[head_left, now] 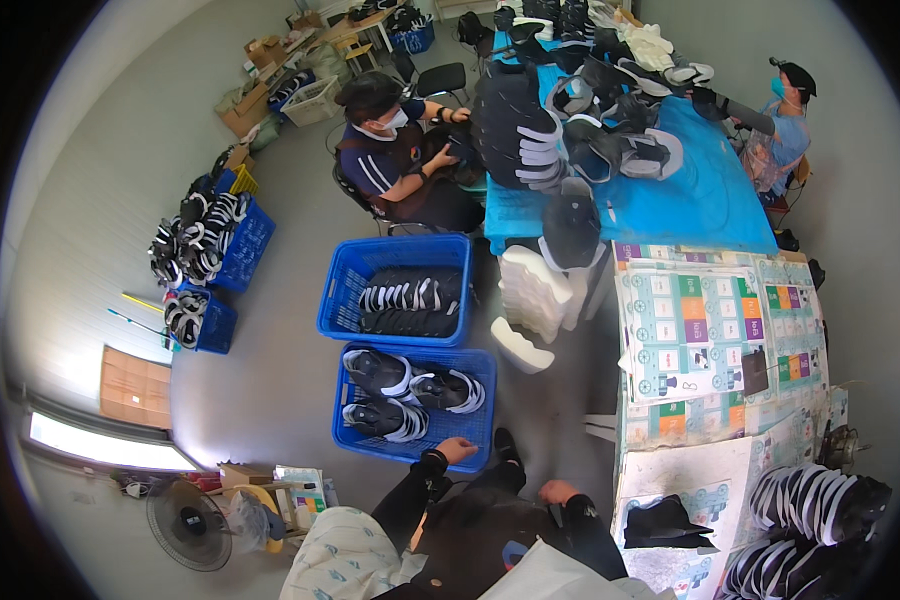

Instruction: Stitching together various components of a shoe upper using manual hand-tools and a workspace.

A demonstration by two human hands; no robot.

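- Head view, left hand: the left hand is at the near edge of the lower blue crate; its fingers look partly bent, but I cannot tell whether they grip the rim.
- Head view, right hand: the right hand is to the right of the crate, apart from it, near the paper-covered table. Its fingers look curled in; I cannot tell whether they hold anything.
- Inside the lower crate sit black-and-grey shoes, in three clusters, two along the left side and one at the right.
- Just beyond stands the upper blue crate, with rows of black shoe parts with white edges.
- Right of the crates, pale curved pieces are stacked near the blue-covered table, which bears piled dark and grey shoes.
- A masked co-worker sits left of that table, both hands on dark material; another person sits at its right side.
- On the paper-covered table lies folded black material, with stacked black-and-white shoe parts at the right.
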